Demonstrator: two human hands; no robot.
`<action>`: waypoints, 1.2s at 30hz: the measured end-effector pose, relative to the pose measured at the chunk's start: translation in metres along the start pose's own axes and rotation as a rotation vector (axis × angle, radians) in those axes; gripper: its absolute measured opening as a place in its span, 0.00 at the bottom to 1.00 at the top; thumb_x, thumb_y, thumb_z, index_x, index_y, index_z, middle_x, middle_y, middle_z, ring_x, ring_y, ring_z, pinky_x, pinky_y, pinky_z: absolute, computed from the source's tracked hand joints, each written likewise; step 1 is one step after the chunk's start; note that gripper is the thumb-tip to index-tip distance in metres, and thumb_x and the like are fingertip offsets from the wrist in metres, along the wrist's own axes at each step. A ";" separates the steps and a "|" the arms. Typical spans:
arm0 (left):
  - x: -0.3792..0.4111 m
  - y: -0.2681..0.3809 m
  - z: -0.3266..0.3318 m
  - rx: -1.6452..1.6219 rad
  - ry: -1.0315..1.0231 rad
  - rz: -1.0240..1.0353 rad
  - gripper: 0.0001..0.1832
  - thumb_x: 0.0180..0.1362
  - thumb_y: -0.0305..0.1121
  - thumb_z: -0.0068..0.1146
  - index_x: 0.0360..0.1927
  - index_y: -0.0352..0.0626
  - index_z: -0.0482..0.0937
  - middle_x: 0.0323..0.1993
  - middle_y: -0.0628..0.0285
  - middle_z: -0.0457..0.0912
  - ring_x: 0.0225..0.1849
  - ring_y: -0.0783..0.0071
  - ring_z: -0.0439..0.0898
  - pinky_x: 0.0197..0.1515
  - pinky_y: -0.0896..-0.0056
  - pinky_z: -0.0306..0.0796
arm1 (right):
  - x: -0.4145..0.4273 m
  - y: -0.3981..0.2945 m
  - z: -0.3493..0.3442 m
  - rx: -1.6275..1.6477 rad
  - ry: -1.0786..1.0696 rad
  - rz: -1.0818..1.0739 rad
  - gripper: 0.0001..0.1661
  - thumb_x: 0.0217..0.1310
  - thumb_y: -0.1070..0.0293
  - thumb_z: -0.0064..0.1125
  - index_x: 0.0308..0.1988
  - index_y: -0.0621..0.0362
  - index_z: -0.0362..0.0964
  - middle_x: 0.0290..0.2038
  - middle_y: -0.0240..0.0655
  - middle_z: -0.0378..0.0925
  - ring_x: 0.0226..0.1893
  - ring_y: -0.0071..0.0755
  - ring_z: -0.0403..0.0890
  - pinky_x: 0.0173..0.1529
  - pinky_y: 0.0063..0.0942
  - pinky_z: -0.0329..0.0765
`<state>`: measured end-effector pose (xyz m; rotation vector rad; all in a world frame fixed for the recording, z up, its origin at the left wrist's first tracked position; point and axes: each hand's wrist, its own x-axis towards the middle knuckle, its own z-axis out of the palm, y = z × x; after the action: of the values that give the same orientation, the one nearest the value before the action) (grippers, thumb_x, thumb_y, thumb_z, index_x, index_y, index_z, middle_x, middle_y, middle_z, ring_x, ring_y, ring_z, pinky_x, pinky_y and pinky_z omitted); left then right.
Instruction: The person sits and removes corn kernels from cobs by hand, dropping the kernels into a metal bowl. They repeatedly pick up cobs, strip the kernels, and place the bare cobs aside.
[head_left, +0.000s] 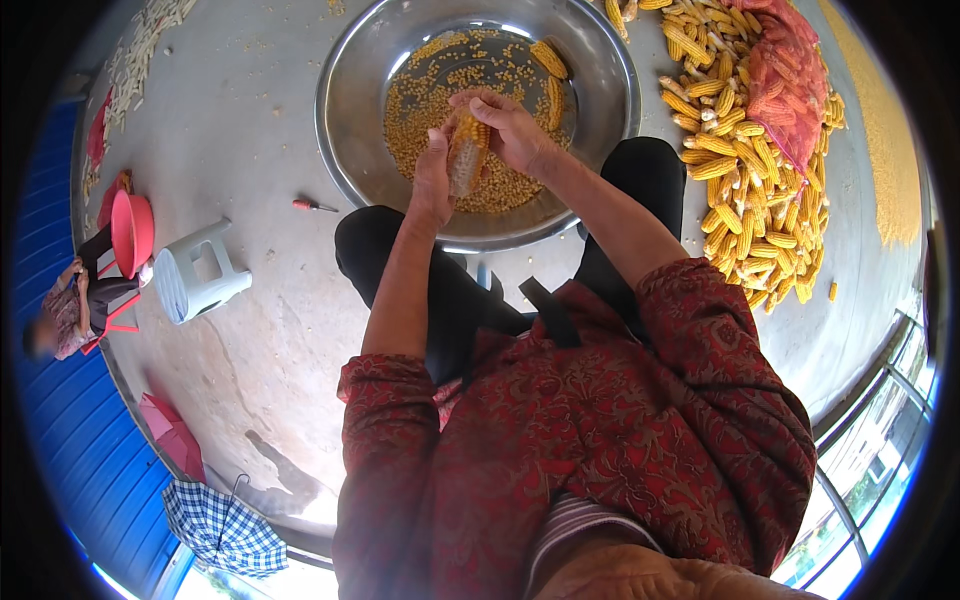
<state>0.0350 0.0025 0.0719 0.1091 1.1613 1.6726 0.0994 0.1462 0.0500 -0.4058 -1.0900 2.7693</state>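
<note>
My left hand (433, 177) and my right hand (510, 129) both grip one partly shelled corn cob (468, 159) over a wide metal basin (346, 139). Bare cob shows along its lower side, while yellow kernels remain at the top and right edge. Loose corn kernels (450, 75) are spread over the basin's bottom, thickest at the near and left side. Two corn cobs with kernels, one at the upper right (549, 59) and one just below it (555, 103), lie against the basin's right inner wall. The basin stands before my knees.
A heap of corn cobs (750, 217) with a red mesh sack (787, 82) lies right. Left are a red-handled screwdriver (306, 205), a plastic stool (199, 274) and a seated person (71, 307) by a red basin (133, 234). A checked umbrella (223, 529) is at lower left.
</note>
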 end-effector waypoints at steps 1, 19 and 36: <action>-0.002 0.003 0.003 0.000 0.015 -0.024 0.33 0.62 0.60 0.43 0.56 0.42 0.68 0.42 0.61 0.78 0.34 0.72 0.79 0.30 0.75 0.73 | -0.002 -0.002 0.001 0.017 -0.007 0.013 0.17 0.69 0.63 0.42 0.52 0.60 0.67 0.42 0.40 0.75 0.46 0.35 0.76 0.54 0.34 0.71; 0.001 -0.006 -0.003 -0.093 -0.026 -0.094 0.21 0.63 0.47 0.49 0.54 0.46 0.69 0.40 0.63 0.78 0.27 0.73 0.77 0.26 0.74 0.70 | 0.007 0.002 -0.003 0.139 -0.036 -0.065 0.15 0.66 0.64 0.49 0.47 0.62 0.71 0.39 0.39 0.75 0.44 0.38 0.77 0.52 0.35 0.74; 0.002 -0.011 -0.010 -0.081 -0.167 0.009 0.25 0.63 0.36 0.48 0.63 0.49 0.61 0.45 0.62 0.75 0.37 0.67 0.78 0.32 0.70 0.71 | 0.004 0.000 0.002 0.054 -0.039 -0.093 0.15 0.63 0.68 0.50 0.47 0.63 0.70 0.38 0.38 0.76 0.45 0.36 0.76 0.55 0.36 0.71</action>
<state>0.0359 -0.0031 0.0576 0.1992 0.9689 1.6822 0.0952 0.1456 0.0505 -0.2879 -1.0129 2.7287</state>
